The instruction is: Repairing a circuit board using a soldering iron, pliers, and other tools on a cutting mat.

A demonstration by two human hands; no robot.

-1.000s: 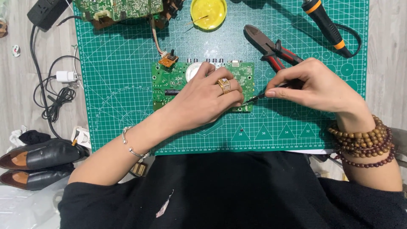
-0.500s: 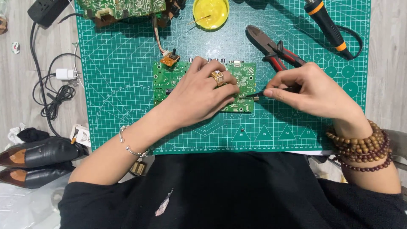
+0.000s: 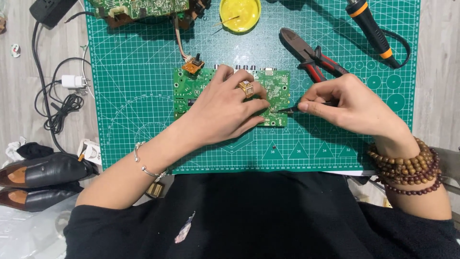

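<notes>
Fingers (image 3: 242,91) of my left hand (image 3: 225,112) lie spread and flat on the green circuit board (image 3: 189,88), pressing it onto the green cutting mat (image 3: 134,110) that covers the worktop. Fingers of my right hand (image 3: 354,105) are pinched narrow around a thin dark probe-like tool (image 3: 292,109), whose tip touches the board's right edge, just beside my left fingertips. I judge the work to be mid-way: the board is steadied and the tip is on it, but I cannot tell whether any part has been freed or fixed. Just beyond my right fingers lie red-handled pliers (image 3: 311,52); farther off, a soldering iron (image 3: 371,29) and a yellow dish (image 3: 239,13), all untouched. Compared with half a second ago, my left fingers have shifted slightly on the board, while the tool tip stays at the same edge.
</notes>
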